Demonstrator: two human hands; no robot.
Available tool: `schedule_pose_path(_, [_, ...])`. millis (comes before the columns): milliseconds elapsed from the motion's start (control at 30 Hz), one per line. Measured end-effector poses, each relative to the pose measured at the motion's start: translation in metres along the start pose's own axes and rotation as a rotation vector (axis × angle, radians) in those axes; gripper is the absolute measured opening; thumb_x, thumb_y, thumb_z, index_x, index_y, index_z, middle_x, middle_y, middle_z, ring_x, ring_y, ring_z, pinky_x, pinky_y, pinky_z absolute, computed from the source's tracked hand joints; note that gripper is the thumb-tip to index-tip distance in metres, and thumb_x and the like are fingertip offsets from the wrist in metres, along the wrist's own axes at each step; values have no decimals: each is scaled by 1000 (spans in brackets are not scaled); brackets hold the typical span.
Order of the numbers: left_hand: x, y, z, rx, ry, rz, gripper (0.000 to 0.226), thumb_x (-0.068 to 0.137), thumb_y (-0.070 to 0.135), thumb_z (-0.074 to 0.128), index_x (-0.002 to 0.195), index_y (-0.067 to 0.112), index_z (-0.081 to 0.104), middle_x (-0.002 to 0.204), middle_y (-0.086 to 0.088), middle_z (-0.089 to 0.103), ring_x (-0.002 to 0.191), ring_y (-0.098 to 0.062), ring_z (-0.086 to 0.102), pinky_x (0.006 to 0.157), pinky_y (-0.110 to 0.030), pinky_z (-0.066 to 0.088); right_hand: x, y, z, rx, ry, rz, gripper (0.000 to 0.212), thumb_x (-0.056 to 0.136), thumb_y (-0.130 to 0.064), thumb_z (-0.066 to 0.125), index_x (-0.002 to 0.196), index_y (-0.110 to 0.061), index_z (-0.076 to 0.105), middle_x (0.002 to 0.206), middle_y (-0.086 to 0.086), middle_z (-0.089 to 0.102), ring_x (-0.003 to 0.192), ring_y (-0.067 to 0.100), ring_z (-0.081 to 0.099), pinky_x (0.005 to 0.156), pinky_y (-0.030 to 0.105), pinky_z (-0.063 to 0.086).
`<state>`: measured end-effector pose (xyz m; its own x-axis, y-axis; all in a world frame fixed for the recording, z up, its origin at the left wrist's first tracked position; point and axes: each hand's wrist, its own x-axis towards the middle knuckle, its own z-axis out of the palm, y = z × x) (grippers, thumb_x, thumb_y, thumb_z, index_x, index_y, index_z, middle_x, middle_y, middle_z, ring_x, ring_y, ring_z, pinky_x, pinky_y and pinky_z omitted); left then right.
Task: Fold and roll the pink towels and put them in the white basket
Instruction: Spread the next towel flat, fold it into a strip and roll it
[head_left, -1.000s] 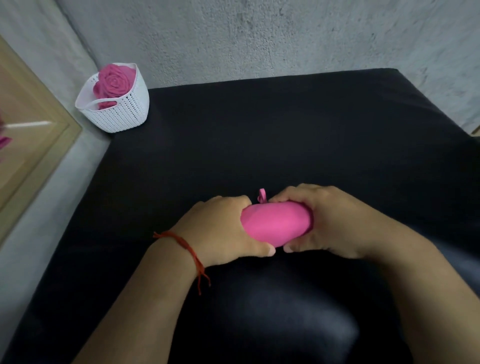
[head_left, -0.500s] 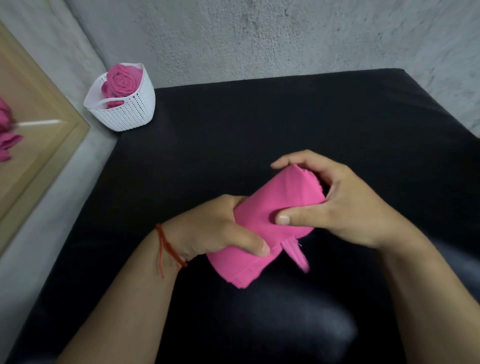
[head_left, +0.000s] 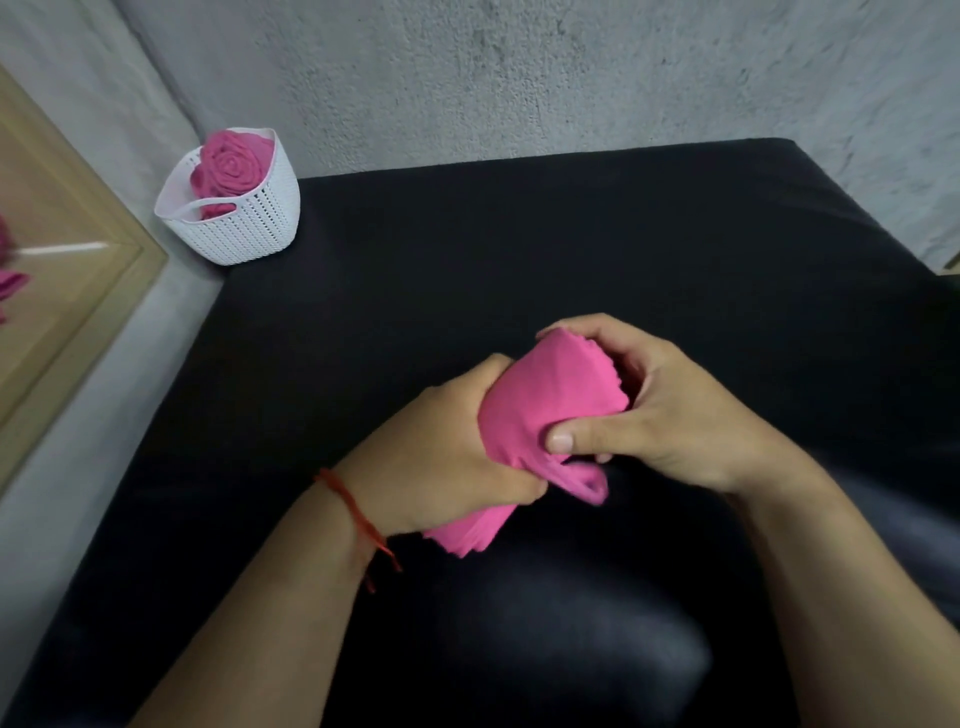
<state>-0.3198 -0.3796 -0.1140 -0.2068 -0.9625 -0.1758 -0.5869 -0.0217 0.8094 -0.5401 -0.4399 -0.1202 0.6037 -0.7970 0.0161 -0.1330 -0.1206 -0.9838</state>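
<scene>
I hold a rolled pink towel (head_left: 545, 405) in both hands, lifted just above the black cushion (head_left: 519, 249), near the middle of the scene. The roll is tilted: its upper end points far and right, its lower end near and left. My left hand (head_left: 441, 457) is wrapped around the lower half, fingers curled tight round the cloth, and the layered end of the roll sticks out below it. My right hand (head_left: 675, 410) grips the upper end, with the thumb pressed on the near side and the fingers curled over the top. A small loop of the towel hangs out under my right thumb. A red thread (head_left: 353, 512) circles my left wrist.

The white basket (head_left: 254, 223) stands at the far left corner of the cushion, well apart from my hands. Rolled pink towels (head_left: 228, 166) sit inside it, one showing its spiral end. A wooden frame (head_left: 78, 270) lies to the left of the cushion, with a blurred pink patch at the picture's edge. A rough grey wall (head_left: 571, 78) stands behind.
</scene>
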Motion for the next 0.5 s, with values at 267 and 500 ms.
schedule_pose_path(267, [1, -1, 15, 211, 237, 197, 109, 76, 44, 90, 157, 53, 18, 143, 24, 52, 114, -1, 65, 89, -36, 61, 4, 7, 11, 141, 315, -44, 45, 72, -30, 94, 112, -22, 76, 93, 5, 74, 73, 22, 66, 58, 31, 55])
schedule_pose_path(500, [5, -12, 31, 524, 439, 281, 107, 85, 40, 77, 159, 58, 2, 145, 22, 44, 107, -8, 62, 73, -37, 61, 11, 14, 22, 248, 476, 62, 37, 82, -41, 88, 113, -24, 78, 98, 2, 78, 77, 22, 70, 67, 33, 56])
